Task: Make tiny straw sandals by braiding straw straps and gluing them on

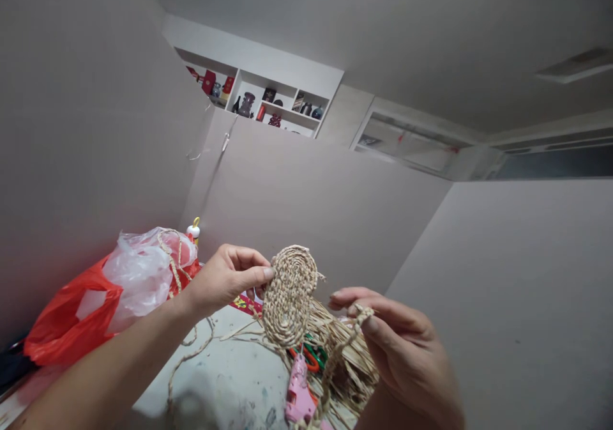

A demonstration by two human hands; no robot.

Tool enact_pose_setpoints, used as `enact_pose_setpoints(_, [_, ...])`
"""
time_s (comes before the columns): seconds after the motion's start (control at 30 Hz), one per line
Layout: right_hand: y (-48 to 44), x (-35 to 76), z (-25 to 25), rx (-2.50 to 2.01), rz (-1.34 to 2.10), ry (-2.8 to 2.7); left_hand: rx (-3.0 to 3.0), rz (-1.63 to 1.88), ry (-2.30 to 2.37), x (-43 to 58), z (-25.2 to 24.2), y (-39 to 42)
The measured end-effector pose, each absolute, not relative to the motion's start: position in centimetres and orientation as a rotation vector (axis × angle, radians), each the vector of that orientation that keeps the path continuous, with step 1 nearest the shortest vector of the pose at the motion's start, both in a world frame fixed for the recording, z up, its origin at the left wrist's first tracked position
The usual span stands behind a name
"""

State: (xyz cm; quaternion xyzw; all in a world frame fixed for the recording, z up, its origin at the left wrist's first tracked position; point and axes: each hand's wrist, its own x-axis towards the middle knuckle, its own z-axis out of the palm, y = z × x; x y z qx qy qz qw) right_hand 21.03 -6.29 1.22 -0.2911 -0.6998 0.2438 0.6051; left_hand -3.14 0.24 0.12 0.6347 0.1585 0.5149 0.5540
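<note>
My left hand [242,275] pinches the left edge of a coiled straw sole [290,296], an elongated oval of braided straw held up over the table. Its face is turned toward me, and a short loose end sticks out at its right edge. To the right, my right hand [400,337] grips the end of a straw braid [338,356] between thumb and fingers. This braid hangs down toward the bottom of the view, apart from the sole as far as I can see. Below the sole lies a pink glue gun [299,391], its nozzle pointing up toward the sole.
Loose dry straw [352,376] lies behind the braid, near orange-and-green-handled scissors [310,356]. Red and white plastic bags [138,283] fill the table's left side, with a white bottle [193,229] behind. A thin braid [186,356] trails across the table [225,379]. Walls stand close around.
</note>
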Motion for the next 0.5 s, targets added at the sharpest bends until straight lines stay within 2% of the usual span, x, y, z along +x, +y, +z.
enact_pose_setpoints(0.33, [-6.2,21.3,1.1,-0.662,0.552,-1.641,1.526,1.224,0.378,-3.2,0.0,0.6])
enact_pose_setpoints(0.5, [-5.9,21.5,0.8,-0.798,0.532,-1.648,1.562,1.186,0.444,-2.8,-0.4,2.0])
